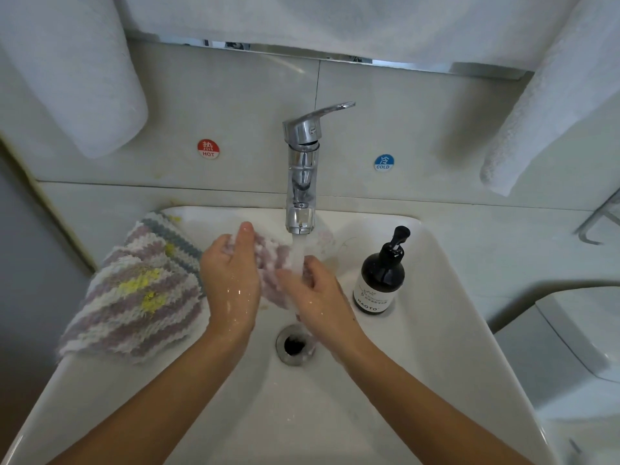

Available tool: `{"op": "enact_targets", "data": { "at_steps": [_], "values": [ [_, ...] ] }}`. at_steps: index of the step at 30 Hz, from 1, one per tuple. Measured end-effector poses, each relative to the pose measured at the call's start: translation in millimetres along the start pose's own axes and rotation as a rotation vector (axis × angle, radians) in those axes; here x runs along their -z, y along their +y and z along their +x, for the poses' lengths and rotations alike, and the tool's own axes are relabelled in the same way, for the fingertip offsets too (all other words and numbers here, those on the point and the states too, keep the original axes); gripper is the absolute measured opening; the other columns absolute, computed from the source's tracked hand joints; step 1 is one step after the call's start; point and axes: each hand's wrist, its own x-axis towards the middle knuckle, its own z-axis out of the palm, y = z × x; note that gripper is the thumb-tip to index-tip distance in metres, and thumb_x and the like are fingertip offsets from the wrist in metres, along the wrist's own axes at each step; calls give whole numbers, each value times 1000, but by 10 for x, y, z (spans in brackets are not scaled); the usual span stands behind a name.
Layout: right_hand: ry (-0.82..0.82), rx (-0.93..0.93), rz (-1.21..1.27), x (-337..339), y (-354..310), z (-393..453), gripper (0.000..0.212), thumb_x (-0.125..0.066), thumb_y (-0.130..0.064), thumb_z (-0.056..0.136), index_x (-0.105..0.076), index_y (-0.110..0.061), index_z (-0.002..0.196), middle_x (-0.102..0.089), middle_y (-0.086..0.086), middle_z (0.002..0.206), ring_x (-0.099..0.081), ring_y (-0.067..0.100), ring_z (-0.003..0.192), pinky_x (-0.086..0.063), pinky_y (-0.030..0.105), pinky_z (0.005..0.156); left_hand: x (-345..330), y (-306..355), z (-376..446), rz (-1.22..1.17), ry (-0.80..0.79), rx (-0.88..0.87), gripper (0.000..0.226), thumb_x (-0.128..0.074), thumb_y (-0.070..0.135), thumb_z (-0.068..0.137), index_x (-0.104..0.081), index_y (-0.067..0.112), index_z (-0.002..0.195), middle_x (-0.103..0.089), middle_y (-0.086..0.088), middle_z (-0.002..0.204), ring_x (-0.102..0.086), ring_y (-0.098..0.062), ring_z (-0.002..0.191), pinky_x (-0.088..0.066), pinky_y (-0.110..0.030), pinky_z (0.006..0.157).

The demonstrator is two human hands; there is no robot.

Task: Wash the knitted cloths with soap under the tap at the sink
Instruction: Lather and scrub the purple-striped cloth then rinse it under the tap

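While both forearms reach in from the near edge over the sink (446,297), the wet left hand (231,280) and right hand (318,293) meet above the drain (294,344). Each grip is curled round a bunched knitted cloth (271,260), pink and white, held between them with its long axis running roughly left to right. Water from the tap (302,182) falls on it by the right fingers. More striped cloths (141,290) lie stacked on the sink's left rim. A dark soap bottle (380,280) stands upright at the right.
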Motion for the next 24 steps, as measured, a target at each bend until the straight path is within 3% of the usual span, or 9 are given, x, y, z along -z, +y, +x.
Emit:
{"op": "enact_targets", "data": {
  "at_steps": [3, 6, 8, 12, 14, 17, 19, 21, 24],
  "values": [
    [-55, -33, -62, -42, 0, 12, 39, -56, -59, 79, -62, -25, 99, -69, -6, 93, -65, 18, 87, -54, 48, 83, 29, -27, 53, 8, 43, -22, 39, -55, 32, 97, -55, 8, 67, -57, -5, 61, -55, -19, 57, -46, -34, 60],
    [-67, -85, -103, -50, -39, 20, 49, -54, -61, 69, -61, -24, 102, -70, -1, 97, -66, 23, 91, -53, 50, 86, 34, -21, 38, 18, 45, -82, 45, -54, 32, 98, -53, -4, 71, -58, -20, 66, -55, -24, 60, -46, -38, 59],
    [-107, -130, -49, -5, -67, 29, 55, -56, -60, 65, -63, -19, 101, -70, 2, 96, -66, 24, 89, -54, 49, 87, 40, 12, 19, 26, 46, -119, 44, -53, 32, 98, -52, -3, 71, -53, -16, 64, -50, -19, 59, -44, -34, 57],
    [-195, -190, 56, 121, -33, 37, 14, -64, -37, 84, -65, -23, 81, -57, -17, 59, -54, 8, 63, -47, 30, 65, 55, 59, 7, -11, 54, -137, 38, -53, 32, 99, -49, 6, 72, -41, -9, 65, -39, -17, 59, -35, -31, 56],
    [-208, -165, 108, 125, -11, 28, 7, -65, -25, 86, -66, -22, 93, -62, -11, 72, -57, 8, 68, -48, 24, 62, 62, 36, 11, -2, 52, -125, 38, -53, 32, 99, -48, 6, 71, -41, -10, 64, -38, -18, 59, -34, -32, 56],
    [-145, -88, 141, 85, 22, 25, 20, -63, -16, 86, -65, -28, 103, -68, -9, 85, -65, 11, 76, -51, 25, 58, 42, -17, -24, 33, -8, -100, 36, -54, 33, 98, -54, 8, 73, -55, -18, 68, -50, -21, 61, -45, -39, 58],
    [-65, -34, 149, 74, 30, 34, 20, -61, -25, 86, -66, -31, 105, -70, -11, 92, -68, 14, 89, -58, 34, 72, 15, -31, -91, 32, -89, -81, 27, -55, 32, 97, -59, 14, 77, -62, -11, 71, -56, -16, 63, -47, -37, 59],
    [-13, -16, 170, 80, 11, 40, 21, -59, -38, 84, -66, -30, 102, -71, -6, 98, -67, 18, 97, -57, 46, 86, -9, -29, -177, 21, -159, -69, 19, -55, 31, 97, -61, 17, 86, -64, 2, 73, -59, -9, 64, -48, -24, 60],
    [57, -51, 270, 113, -19, 38, 20, -59, -47, 89, -62, -31, 101, -69, -9, 97, -66, 10, 94, -55, 40, 88, -35, -5, -300, 17, -266, -61, 6, -54, 33, 96, -56, 28, 99, -66, 10, 85, -66, -1, 75, -52, -18, 63]
  ]
}}
